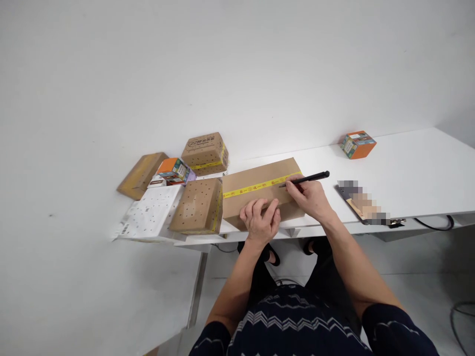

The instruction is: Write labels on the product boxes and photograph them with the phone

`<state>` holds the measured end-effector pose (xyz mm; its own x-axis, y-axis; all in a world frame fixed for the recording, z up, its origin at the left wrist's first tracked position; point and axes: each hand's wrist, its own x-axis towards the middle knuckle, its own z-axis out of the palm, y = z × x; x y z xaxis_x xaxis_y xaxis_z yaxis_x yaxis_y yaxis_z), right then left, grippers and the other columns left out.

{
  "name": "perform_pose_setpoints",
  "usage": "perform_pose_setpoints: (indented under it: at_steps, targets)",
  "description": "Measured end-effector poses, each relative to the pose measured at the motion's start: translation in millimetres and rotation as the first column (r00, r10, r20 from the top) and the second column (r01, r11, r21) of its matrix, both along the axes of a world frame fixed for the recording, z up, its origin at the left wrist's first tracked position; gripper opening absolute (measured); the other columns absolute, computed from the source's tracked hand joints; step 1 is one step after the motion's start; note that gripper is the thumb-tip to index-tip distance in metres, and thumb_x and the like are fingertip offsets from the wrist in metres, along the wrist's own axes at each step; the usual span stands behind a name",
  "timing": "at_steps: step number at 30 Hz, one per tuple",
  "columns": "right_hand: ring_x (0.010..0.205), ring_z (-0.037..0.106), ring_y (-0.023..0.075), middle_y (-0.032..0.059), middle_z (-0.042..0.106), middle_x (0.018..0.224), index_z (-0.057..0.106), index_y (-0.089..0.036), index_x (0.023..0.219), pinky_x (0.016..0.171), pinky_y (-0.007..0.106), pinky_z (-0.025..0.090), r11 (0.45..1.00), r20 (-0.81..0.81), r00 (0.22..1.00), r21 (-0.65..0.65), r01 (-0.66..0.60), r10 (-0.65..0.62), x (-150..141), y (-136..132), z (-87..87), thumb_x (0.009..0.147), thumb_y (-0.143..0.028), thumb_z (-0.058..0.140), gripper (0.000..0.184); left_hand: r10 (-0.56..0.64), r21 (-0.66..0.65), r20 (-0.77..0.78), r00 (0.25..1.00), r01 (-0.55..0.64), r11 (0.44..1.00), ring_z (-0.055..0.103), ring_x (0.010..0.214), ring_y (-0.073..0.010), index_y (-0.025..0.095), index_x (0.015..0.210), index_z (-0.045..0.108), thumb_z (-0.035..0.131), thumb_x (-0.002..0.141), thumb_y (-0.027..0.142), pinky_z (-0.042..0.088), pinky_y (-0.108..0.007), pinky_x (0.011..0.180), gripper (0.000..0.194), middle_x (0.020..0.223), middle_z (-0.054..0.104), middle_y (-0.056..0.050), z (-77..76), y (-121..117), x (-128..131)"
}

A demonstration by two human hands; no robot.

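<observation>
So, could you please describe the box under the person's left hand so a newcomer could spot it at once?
At the white table by the wall, find the left hand resting on a cardboard box with yellow tape running lengthwise. Unlike the dotted brown boxes to its left, it is plain brown.

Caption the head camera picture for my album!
Left hand on a yellow-taped cardboard box, right hand holding a black pen.

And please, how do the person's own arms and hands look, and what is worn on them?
The left hand and right hand are ungloved; no watch or bracelet shows. The short sleeves are dark navy with pale wavy lines.
</observation>
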<state>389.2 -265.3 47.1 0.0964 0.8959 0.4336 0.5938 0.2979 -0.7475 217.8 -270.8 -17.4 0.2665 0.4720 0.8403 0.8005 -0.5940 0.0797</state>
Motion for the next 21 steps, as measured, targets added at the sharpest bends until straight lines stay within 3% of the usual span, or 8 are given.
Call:
perform_pose_setpoints:
  at_steps: [7,12,16,19,21]
  targets:
    - [0.062,0.062,0.0160,0.0062,0.071,0.081,0.064,-0.018,0.071,0.053,0.025,0.041,1.000,0.047,0.999,-0.005,-0.009,0.009,-1.6,3.3,-0.6,0.090,-0.034,0.046,0.030,0.017,0.017,-0.013,1.000,-0.017,1.000,0.052,0.104,-0.0240,0.029,0.107,0.070,0.062,0.081,0.033,0.028,-0.041,0.095,0.027,0.100,0.064,-0.007,1.6,-0.1,0.2]
    - [0.056,0.060,0.0148,0.0062,0.071,0.078,0.062,-0.019,0.066,0.052,0.025,0.041,1.000,0.060,0.998,-0.017,0.020,-0.019,-0.3,3.3,-2.0,0.089,-0.036,0.046,0.033,0.022,0.019,-0.025,0.999,-0.022,1.000,0.052,0.103,-0.0239,0.029,0.106,0.071,0.062,0.081,0.033,0.028,-0.041,0.095,0.027,0.100,0.064,-0.008,1.6,-0.6,-0.2]
    - [0.067,0.064,0.0174,0.0071,0.071,0.084,0.060,-0.019,0.065,0.057,0.026,0.043,1.000,0.036,0.999,-0.005,-0.023,0.023,0.6,3.5,-1.0,0.090,-0.035,0.045,0.033,0.022,-0.001,-0.024,0.999,-0.022,1.000,0.052,0.104,-0.0240,0.029,0.107,0.071,0.061,0.082,0.034,0.027,-0.041,0.096,0.027,0.101,0.064,-0.008,1.1,-0.6,-0.6]
    - [0.063,0.062,0.0163,0.0062,0.069,0.077,0.058,-0.019,0.064,0.055,0.025,0.041,1.000,-0.005,1.000,-0.025,-0.018,0.018,0.6,2.3,-1.4,0.089,-0.037,0.048,0.032,0.008,-0.004,-0.018,1.000,-0.008,1.000,0.052,0.104,-0.0238,0.029,0.107,0.070,0.061,0.082,0.033,0.026,-0.041,0.096,0.027,0.101,0.064,-0.007,1.2,-0.6,-0.8]
    - [0.054,0.057,0.0139,0.0030,0.065,0.066,0.059,-0.019,0.071,0.050,0.024,0.039,0.999,-0.129,0.992,-0.033,0.015,-0.019,0.7,0.4,-2.2,0.089,-0.041,0.049,0.030,0.002,0.006,-0.016,1.000,-0.001,1.000,0.052,0.104,-0.0240,0.029,0.107,0.070,0.062,0.082,0.033,0.026,-0.041,0.096,0.027,0.101,0.064,-0.008,1.1,-0.5,-1.1]
